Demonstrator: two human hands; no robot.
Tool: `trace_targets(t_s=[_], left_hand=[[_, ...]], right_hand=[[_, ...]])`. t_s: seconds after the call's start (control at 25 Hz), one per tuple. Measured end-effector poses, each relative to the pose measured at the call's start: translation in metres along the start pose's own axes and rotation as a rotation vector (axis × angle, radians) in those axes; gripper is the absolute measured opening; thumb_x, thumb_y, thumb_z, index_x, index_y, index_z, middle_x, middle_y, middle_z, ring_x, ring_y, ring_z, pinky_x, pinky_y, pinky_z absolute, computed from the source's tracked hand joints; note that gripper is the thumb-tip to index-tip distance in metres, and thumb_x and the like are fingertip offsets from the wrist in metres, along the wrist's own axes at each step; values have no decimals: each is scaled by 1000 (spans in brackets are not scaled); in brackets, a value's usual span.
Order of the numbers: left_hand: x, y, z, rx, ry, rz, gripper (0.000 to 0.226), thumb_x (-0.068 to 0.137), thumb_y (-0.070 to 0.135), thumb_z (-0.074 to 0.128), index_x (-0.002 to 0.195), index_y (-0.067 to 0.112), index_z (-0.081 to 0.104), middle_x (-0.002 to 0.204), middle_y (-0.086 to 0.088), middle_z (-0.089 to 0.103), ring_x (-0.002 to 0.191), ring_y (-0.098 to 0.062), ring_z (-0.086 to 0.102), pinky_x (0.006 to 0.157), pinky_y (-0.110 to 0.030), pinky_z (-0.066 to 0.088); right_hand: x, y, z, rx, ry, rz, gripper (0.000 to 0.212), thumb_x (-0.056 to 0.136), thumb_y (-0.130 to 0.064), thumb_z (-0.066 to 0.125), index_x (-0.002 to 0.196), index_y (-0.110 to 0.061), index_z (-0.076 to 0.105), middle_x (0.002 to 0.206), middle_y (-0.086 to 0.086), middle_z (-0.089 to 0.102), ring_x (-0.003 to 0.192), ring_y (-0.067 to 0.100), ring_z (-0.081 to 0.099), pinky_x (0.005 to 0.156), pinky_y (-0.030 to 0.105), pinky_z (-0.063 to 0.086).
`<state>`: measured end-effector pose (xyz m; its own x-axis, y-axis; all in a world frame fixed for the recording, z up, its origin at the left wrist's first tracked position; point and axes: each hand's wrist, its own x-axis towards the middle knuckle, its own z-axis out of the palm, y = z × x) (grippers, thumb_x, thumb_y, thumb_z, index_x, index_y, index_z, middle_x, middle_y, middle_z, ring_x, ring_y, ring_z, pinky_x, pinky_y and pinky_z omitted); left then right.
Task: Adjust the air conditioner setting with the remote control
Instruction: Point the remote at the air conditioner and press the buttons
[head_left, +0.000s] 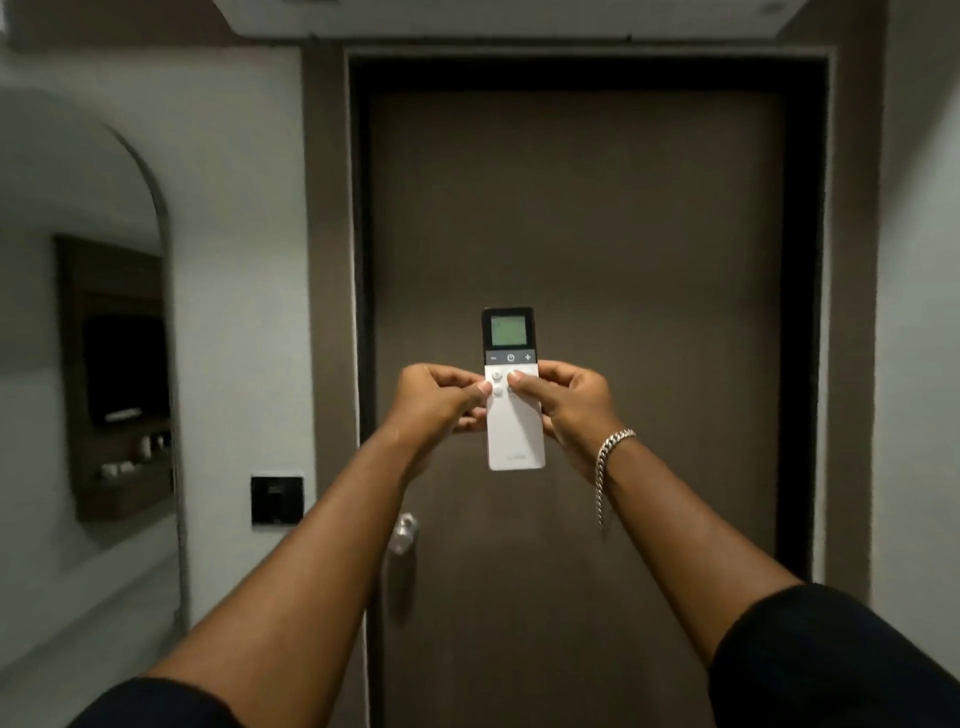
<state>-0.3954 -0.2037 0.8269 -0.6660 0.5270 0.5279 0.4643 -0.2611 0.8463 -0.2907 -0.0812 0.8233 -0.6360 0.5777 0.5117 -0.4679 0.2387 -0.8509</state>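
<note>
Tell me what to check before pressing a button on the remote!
1. Remote control held firmly: ok, the left hand and the right hand grip its sides.
2. Screen lit: ok, it glows green.
3. Screen readable: cannot tell, too blurry.
4. Thumbs on buttons: ok, both thumbs rest on the white round buttons.
5. Power, minus and plus row uncovered: ok.
6. Remote aimed at the air conditioner: cannot tell, only a white edge above the door shows.

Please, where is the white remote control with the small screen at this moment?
In the head view, the slim white remote control is held upright at the centre, between the left hand and right hand, in front of the dark brown door.
</note>
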Motion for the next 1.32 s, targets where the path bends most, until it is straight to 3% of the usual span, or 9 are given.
trace_targets(t_s=[0.12, 0.24, 0.6, 0.72, 0.92, 1.12, 1.32], left_hand=[[17, 44, -11, 10, -39, 95, 11, 81, 10, 72, 87, 1, 73, 79, -14, 74, 64, -19, 73, 66, -36, 60], [24, 86, -17, -18, -52, 199, 16, 81, 13, 72, 91, 0, 73, 86, -17, 75, 71, -25, 74, 69, -39, 60], [21, 143, -8, -40, -115, 298, 19, 80, 9, 72, 94, -2, 71, 90, -19, 75, 76, -28, 74, 58, -28, 60], [22, 145, -2, -31, -94, 306, 19, 80, 7, 72, 95, -4, 69, 90, -22, 74, 77, -30, 73, 59, -29, 61], [28, 142, 0, -56, -76, 312, 11, 80, 11, 73, 88, 3, 71, 84, -16, 76, 72, -25, 75, 59, -29, 59], [34, 139, 0, -81, -80, 314, 9, 78, 9, 74, 85, 3, 72, 72, -8, 77, 64, -18, 73, 57, -28, 57], [37, 140, -2, -77, -83, 316, 16, 78, 10, 75, 90, -1, 71, 76, -11, 77, 66, -20, 74, 57, -27, 57]], right_hand=[[11, -42, 8, 47, -50, -71, 20, 78, -10, 74, 96, -6, 70, 104, 19, 73, 96, 33, 71, 91, 52, 55], [18, -81, 11, 81, -82, -161, 17, 78, -14, 74, 94, -11, 69, 100, 13, 75, 85, 23, 73, 82, 43, 60], [26, -127, 4, 64, -50, -305, 14, 80, -22, 72, 90, -18, 63, 87, -1, 71, 62, 6, 72, 50, 20, 56], [27, -130, 3, 52, -15, -321, 11, 80, -19, 72, 84, -17, 63, 82, 0, 71, 58, 7, 71, 49, 20, 55], [30, -133, 1, 55, -17, -323, 18, 78, -20, 75, 92, -14, 66, 90, 4, 73, 71, 14, 72, 58, 27, 58], [29, -131, 0, 70, -25, -326, 16, 78, -20, 75, 89, -18, 64, 89, 2, 73, 68, 12, 72, 56, 25, 57], [30, -133, -1, 80, -32, -322, 14, 77, -20, 75, 86, -20, 63, 87, 0, 73, 66, 12, 73, 57, 25, 59]])
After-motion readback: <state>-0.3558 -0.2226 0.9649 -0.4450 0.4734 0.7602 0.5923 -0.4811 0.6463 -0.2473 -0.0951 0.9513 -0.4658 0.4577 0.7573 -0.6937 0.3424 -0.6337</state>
